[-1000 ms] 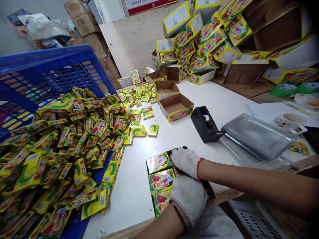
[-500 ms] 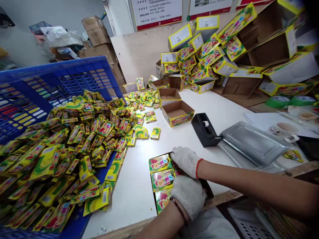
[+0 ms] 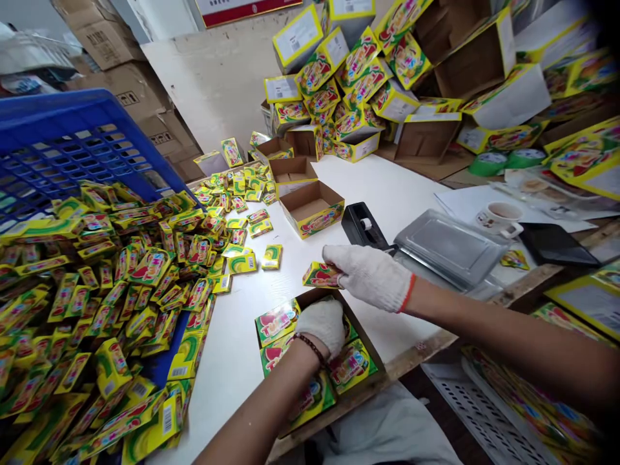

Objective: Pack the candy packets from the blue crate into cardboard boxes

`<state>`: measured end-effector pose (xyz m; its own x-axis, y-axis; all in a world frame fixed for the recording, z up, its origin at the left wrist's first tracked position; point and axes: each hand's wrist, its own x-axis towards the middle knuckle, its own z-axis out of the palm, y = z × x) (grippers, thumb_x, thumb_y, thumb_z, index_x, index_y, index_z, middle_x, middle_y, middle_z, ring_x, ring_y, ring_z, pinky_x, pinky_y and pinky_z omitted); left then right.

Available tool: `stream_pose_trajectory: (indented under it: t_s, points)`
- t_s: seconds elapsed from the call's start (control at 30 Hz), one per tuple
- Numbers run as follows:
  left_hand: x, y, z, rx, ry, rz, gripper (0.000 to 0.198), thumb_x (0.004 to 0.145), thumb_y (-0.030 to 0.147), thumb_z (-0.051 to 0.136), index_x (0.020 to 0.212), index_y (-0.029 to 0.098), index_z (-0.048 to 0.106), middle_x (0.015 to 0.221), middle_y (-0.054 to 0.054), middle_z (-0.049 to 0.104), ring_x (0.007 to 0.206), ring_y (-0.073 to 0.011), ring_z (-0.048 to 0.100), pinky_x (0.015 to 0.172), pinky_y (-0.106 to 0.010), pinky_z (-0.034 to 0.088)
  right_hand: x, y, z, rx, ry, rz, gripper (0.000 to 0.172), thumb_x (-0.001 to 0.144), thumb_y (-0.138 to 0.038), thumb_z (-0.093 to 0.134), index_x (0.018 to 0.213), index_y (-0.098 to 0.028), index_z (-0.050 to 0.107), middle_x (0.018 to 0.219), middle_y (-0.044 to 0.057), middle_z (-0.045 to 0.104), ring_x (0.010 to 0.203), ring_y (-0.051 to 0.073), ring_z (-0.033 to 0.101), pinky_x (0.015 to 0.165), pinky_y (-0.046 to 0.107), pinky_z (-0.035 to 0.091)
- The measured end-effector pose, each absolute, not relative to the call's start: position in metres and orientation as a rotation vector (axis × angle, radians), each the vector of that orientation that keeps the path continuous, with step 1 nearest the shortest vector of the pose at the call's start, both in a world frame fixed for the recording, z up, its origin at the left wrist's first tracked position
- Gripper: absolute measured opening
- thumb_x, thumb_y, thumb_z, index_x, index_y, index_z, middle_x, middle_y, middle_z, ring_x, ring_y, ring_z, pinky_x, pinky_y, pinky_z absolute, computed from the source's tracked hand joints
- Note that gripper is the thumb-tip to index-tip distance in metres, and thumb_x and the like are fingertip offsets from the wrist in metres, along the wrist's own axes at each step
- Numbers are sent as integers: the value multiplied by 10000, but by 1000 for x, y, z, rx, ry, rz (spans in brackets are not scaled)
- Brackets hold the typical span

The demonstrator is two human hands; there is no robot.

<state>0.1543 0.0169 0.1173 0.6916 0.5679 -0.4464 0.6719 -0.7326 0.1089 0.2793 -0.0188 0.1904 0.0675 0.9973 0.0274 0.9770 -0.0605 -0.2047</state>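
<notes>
My right hand [image 3: 371,276], in a white knitted glove with a red cuff, grips a small yellow-green candy box [image 3: 320,275] just above the far edge of an open carton. Below it, my left hand [image 3: 322,326], gloved and with a beaded bracelet at the wrist, reaches down into the carton [image 3: 371,345]. Its fingertips are hidden, so whatever they touch cannot be made out. Candy packs printed "TWINS" [image 3: 352,367] lie flat inside the carton around this hand. The left forearm covers some of them.
A blue crate [image 3: 87,129] overflows with small candy packs [image 3: 150,265] at the left. Unfilled cartons [image 3: 312,206] stand behind, with a pile of display boxes [image 3: 358,71] beyond. A black tape dispenser [image 3: 363,226], a clear plastic lid [image 3: 450,242] and a cup [image 3: 498,218] sit to the right.
My right hand has lifted out of the carton and now holds a candy box above it. My left hand has shifted towards the carton's far side, uncovering packs nearer me. The view has swung right.
</notes>
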Motion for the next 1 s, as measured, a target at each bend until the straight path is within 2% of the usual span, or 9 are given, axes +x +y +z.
stream_pose_trajectory:
  t_s: [0.13,0.2,0.37,0.47,0.57,0.67,0.77,1.0]
  points:
    - [159,28,104,2658,926,-588,390,799,330,608,1145,152,618,1123,-157,699,1008,-318,684,822,-422,583,298,-41,184,-2084,-1887,266,112,859,-199,516,966,-202,548,854,29,656,727,155,586,608,263,322]
    - [159,28,102,2672,928,-600,384,796,336,598,1124,140,634,1108,-170,701,1004,-330,683,821,-437,582,305,-48,179,-2058,-1825,315,105,858,-199,510,958,-207,543,834,22,645,710,151,574,614,257,328]
    - [164,27,105,2671,976,-645,336,774,273,614,1071,127,671,1078,-172,715,968,-326,695,811,-424,583,313,-57,172,-1980,-1752,362,133,861,-185,496,980,-201,553,879,38,644,769,168,582,666,259,360]
    - [166,32,108,2672,1033,-648,285,812,213,545,1039,112,684,1069,-190,713,987,-327,692,831,-438,573,313,-60,173,-1963,-1776,372,131,862,-182,497,981,-197,552,890,36,644,762,165,577,672,258,363]
    - [164,34,109,2656,1039,-648,289,812,300,563,1012,130,684,1053,-183,716,983,-333,692,822,-438,575,312,-62,173,-1954,-1785,366,133,860,-175,495,980,-195,548,897,35,649,771,167,581,682,260,367]
    - [162,29,109,2624,1018,-644,440,728,419,647,1095,176,630,1059,-139,720,944,-314,703,760,-392,591,312,-63,172,-1969,-1773,383,130,855,-181,499,973,-194,552,877,38,650,773,175,587,684,264,371]
    - [161,20,112,2634,1020,-635,470,724,368,624,1152,178,576,1080,-144,710,953,-313,702,761,-395,590,311,-63,170,-1982,-1762,392,146,852,-179,496,983,-194,559,872,43,657,783,184,596,696,269,379]
    - [158,7,120,2674,1003,-622,396,701,374,617,1042,174,606,1027,-145,712,934,-336,697,767,-441,579,310,-62,168,-1983,-1772,406,176,851,-185,495,1015,-184,559,925,62,676,830,196,613,728,273,403]
